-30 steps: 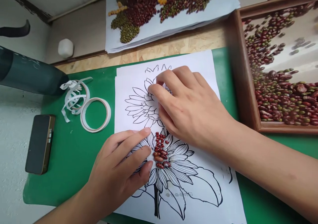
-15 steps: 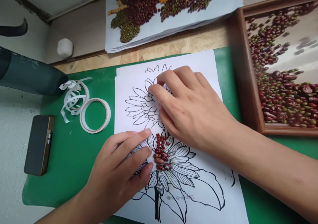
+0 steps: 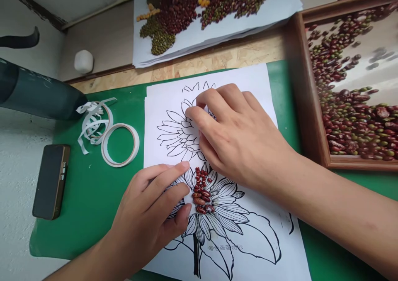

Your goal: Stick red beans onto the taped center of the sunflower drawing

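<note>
A white sheet [image 3: 248,81] with a black line drawing of two flowers lies on a green mat [image 3: 102,189]. Several red beans [image 3: 200,191] are stuck in the middle of the lower flower. My left hand [image 3: 152,214] lies flat on the sheet's left side, fingers stretched toward the beans, holding nothing. My right hand [image 3: 236,135] covers the upper flower's centre, its fingers curled and pressed down on the paper; whatever is under the fingertips is hidden.
A wooden tray [image 3: 306,106] of red and green beans stands at the right. Two tape rolls [image 3: 120,144] with loose strips and a phone [image 3: 51,181] lie at the left. Finished bean pictures on paper [image 3: 280,3] lie at the back, beside a dark object [image 3: 37,94].
</note>
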The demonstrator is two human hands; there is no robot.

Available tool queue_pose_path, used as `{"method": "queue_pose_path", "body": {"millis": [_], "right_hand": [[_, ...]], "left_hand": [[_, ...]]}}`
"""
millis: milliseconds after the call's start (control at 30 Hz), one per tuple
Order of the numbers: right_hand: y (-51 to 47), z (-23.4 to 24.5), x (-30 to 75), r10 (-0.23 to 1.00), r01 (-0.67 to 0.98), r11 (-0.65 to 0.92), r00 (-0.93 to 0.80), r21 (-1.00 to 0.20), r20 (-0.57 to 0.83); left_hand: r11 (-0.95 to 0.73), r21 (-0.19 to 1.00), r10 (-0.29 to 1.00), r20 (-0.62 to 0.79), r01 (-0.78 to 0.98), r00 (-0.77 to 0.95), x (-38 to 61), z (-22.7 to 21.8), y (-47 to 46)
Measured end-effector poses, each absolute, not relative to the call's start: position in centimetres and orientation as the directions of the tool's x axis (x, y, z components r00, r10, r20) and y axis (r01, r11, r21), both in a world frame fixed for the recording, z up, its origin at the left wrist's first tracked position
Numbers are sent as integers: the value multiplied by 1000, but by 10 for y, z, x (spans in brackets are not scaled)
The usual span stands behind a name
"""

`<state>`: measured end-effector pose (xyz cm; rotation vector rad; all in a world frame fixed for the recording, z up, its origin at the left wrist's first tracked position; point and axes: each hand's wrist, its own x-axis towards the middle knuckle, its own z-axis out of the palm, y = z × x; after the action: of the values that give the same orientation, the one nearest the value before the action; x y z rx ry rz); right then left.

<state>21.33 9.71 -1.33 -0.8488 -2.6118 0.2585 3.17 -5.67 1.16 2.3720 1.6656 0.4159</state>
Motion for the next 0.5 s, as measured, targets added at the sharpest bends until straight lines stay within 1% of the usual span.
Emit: {"method": "queue_pose_path", "body": {"millis": [300,500], "right_hand": [[97,-8,215,600,553,798,-767,-241,227],[98,-9,214,599,553,799,-767,-235,232]], "left_hand": [[-362,335,932,130,870,338,30,13,-57],[-367,350,930,130,862,343,29,13,-57]]}}
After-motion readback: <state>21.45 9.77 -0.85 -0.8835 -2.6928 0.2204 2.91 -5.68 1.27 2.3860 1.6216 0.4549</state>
